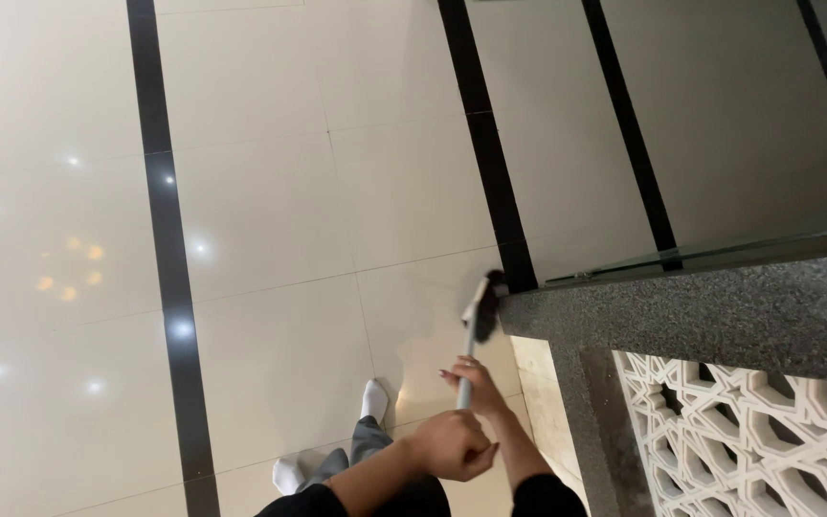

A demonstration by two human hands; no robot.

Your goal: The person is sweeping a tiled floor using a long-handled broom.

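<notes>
Both hands grip the broom (pixel 480 316): the right hand (pixel 476 383) clamped further down the handle, the left hand (pixel 452 445) at its top. Its head lies on the floor (pixel 270 191) against the granite ledge's (pixel 701 311) corner. The bristles could well snag on that corner and twist the handle loose.

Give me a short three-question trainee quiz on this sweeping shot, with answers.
1. True or false: both hands grip the broom handle.
2. What does the brush head touch? A) the dark stone ledge B) a white sock C) the lattice panel
3. What colour are the stripes crossing the cream floor tiles?

Key
1. True: the left hand and right hand both close on the handle, the right one nearer the brush.
2. A, at the ledge's left end.
3. Black.
</notes>
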